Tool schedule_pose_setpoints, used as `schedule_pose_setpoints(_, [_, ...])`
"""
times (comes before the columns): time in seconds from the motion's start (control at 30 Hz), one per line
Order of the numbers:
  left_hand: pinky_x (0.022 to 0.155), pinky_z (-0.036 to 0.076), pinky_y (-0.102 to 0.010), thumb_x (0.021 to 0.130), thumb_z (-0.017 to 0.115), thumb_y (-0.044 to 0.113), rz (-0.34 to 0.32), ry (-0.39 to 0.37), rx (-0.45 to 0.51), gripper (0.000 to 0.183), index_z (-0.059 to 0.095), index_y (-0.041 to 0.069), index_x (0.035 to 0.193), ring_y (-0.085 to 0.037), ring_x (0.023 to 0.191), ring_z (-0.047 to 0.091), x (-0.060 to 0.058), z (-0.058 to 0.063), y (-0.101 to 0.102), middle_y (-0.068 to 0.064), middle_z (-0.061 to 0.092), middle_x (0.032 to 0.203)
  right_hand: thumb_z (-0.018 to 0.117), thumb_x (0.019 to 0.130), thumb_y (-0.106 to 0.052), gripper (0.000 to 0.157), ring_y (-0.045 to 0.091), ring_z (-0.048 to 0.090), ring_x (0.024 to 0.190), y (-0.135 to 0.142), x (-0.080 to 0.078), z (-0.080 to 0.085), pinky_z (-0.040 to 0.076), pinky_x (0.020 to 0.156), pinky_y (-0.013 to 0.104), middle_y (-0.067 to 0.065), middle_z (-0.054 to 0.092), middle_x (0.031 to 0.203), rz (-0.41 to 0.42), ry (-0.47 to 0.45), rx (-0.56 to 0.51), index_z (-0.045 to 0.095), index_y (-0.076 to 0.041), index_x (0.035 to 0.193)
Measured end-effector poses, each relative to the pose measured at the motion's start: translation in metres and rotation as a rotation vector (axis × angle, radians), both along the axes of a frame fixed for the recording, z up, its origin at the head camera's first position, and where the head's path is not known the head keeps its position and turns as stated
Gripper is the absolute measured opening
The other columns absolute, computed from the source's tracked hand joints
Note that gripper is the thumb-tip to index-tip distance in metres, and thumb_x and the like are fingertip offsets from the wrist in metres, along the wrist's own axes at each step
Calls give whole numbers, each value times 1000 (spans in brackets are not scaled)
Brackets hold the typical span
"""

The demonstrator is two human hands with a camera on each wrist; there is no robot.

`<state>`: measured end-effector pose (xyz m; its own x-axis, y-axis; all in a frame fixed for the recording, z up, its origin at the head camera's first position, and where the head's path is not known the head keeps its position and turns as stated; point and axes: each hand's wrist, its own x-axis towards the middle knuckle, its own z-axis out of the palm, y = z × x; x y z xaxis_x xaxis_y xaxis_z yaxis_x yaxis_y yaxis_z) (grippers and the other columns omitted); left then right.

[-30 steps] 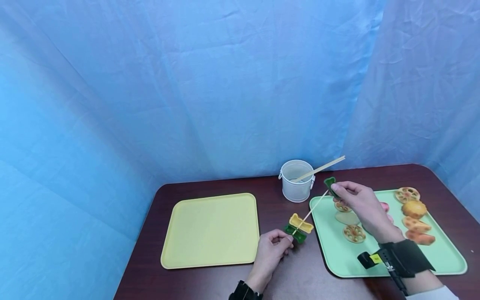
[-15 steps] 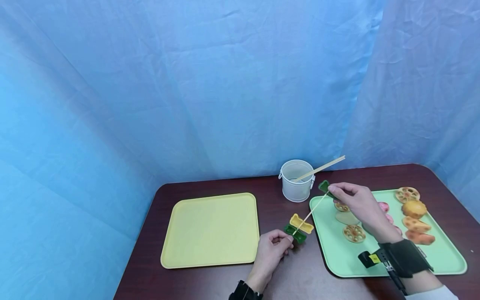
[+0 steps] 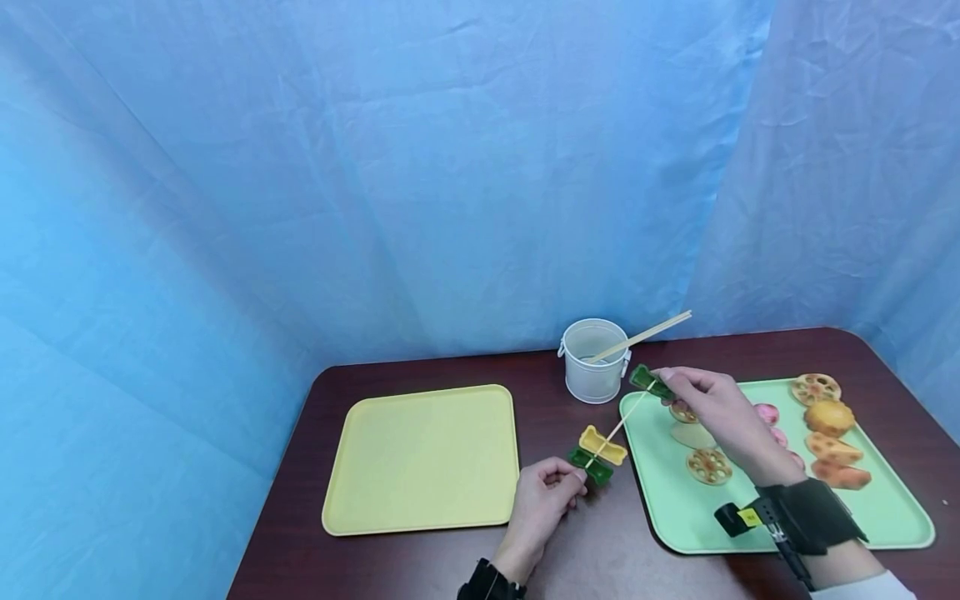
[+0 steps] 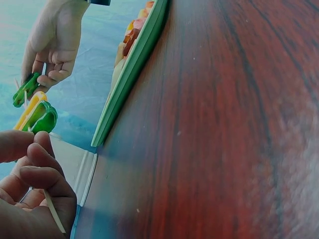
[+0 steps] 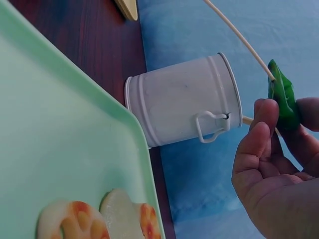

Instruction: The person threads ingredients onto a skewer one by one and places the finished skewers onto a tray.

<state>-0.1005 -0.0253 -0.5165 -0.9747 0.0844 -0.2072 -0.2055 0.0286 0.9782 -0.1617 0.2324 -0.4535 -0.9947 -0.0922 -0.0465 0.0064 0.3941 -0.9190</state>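
My left hand pinches a thin wooden skewer near its lower end, whose tail shows below the fingers in the left wrist view. Threaded close to those fingers are a green pepper piece and, just above it, a yellow pepper piece. At the skewer's upper end, my right hand pinches another green pepper piece between thumb and fingers. The skewer meets this piece near its middle, and a short tip seems to stick out beyond it in the left wrist view. Bare skewer separates it from the yellow piece.
A white bucket holding wooden skewers stands at the back. Beneath my right arm lies a green tray with lotus root slices and several other food pieces. A yellow tray is on the left.
The green pepper piece in my right hand has shifted slightly left and turned, so its middle now meets the skewer's upper end. My left hand has stayed in place.
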Motion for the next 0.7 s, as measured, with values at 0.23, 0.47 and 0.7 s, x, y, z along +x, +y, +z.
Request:
schedule_pose_setpoints(0.23, [47,38,-20,84,69,15,7,7,10,19,70,-3,87,-11,55,51,1,-1,1,-4,66,69,46,97,-50,59,25,56,84,-6,3,0,49,74,33,10,62,100,-5,-21,-29,58,-6,134])
schedule_pose_setpoints(0.47, [47,37,-20,84,69,15,17,-1,23,17,69,-2,85,-11,55,52,1,-1,3,-2,65,68,48,95,-52,59,27,58,93,-12,7,-3,50,80,38,11,64,108,-19,-25,2,61,-5,129])
schedule_pose_setpoints(0.7, [47,38,-19,84,69,15,16,11,24,17,69,-1,83,-11,55,52,1,0,5,-1,65,67,51,94,-50,54,28,59,83,-23,11,-12,49,73,40,9,65,93,-23,-28,-6,66,-3,116])
